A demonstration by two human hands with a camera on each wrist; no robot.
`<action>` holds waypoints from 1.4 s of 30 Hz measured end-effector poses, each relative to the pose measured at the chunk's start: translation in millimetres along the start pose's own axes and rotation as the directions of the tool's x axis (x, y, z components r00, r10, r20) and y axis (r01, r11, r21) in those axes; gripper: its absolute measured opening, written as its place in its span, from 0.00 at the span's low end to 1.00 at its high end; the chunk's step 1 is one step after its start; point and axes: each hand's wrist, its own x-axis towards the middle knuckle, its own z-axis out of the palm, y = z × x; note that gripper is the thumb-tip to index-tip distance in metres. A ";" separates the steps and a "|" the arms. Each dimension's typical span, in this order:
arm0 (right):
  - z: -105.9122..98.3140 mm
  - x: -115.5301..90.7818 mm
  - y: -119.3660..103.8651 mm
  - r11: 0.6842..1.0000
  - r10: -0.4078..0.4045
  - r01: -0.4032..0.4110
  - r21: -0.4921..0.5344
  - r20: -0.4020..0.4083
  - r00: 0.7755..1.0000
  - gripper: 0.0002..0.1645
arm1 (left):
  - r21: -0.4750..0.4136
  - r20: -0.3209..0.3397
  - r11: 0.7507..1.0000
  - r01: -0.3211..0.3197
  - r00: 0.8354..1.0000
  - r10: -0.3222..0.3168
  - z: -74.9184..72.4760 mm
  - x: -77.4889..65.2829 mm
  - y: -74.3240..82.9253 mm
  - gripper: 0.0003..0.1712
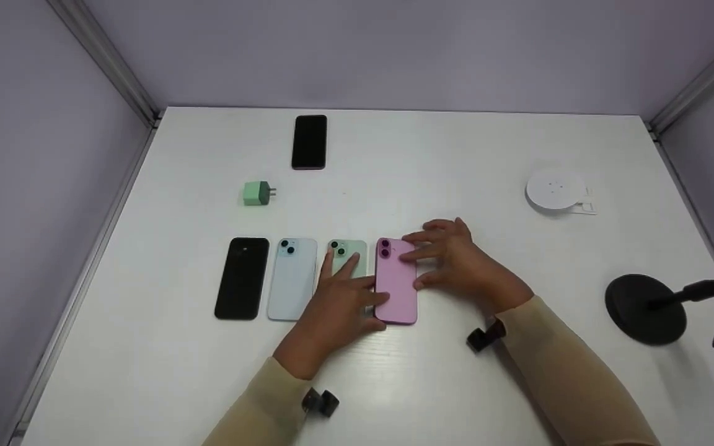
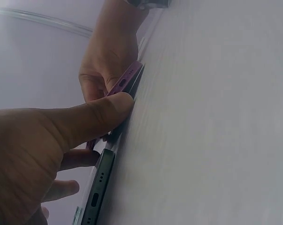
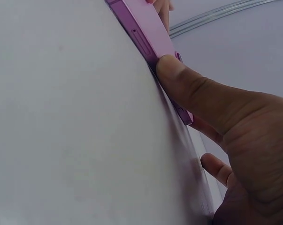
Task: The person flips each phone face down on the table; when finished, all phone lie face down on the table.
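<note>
A pink phone [image 1: 398,291] lies back up at the right end of a row of phones, and both hands are on it. In the left wrist view it tilts, one edge raised off the table. My right hand [image 1: 456,263] holds its right side near the top, thumb [image 3: 172,70] against the side edge. My left hand [image 1: 341,303] grips its lower left edge with thumb [image 2: 115,105] and a finger. Other fingers of that hand spread over the mint green phone [image 1: 360,251], partly hiding it. A light blue phone [image 1: 293,282] and a black phone [image 1: 242,279] lie farther left.
Another black phone [image 1: 309,142] lies near the table's back edge. A green plug adapter [image 1: 256,193] is in front of it. A white round disc [image 1: 555,189] lies at the right rear. A black stand with a round base [image 1: 639,310] is at the right.
</note>
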 end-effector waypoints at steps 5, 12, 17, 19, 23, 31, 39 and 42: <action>-1.5 1.6 0.6 1.000 -0.021 0.021 -0.015 0.015 1.000 0.34 | 0.027 0.015 1.000 -0.005 1.000 0.005 0.3 0.2 1.4 0.29; -2.0 3.0 2.0 1.000 -0.020 0.021 -0.017 0.030 0.999 0.34 | 0.117 0.060 0.993 -0.023 0.998 0.016 -3.5 0.3 5.6 0.29; -0.9 2.8 2.3 0.999 -0.049 0.048 0.007 0.017 0.999 0.34 | 0.145 0.089 0.989 -0.022 0.996 0.009 -6.9 -0.8 6.5 0.28; -0.4 2.4 2.8 0.998 -0.061 0.061 0.014 0.012 0.998 0.34 | 0.149 0.095 0.989 -0.020 0.995 0.006 -7.4 -1.3 6.6 0.28; 0.1 1.7 3.6 0.998 -0.061 0.061 0.015 0.005 0.998 0.33 | 0.147 0.092 0.989 -0.018 0.996 0.005 -7.2 -1.6 6.6 0.28; 2.1 -1.3 4.4 1.000 -0.026 0.026 -0.002 0.004 1.000 0.32 | 0.097 0.030 0.995 -0.021 0.999 0.018 -2.7 -2.5 0.7 0.22; 1.8 -0.6 2.3 1.000 -0.007 0.006 0.019 0.007 1.000 0.31 | 0.030 -0.013 1.000 0.001 1.000 0.000 -0.2 -3.7 -3.3 0.20; 1.4 -0.2 1.4 1.000 -0.001 0.001 0.022 0.010 1.000 0.31 | 0.023 -0.001 1.000 0.012 1.000 -0.012 -1.3 -3.0 -3.2 0.20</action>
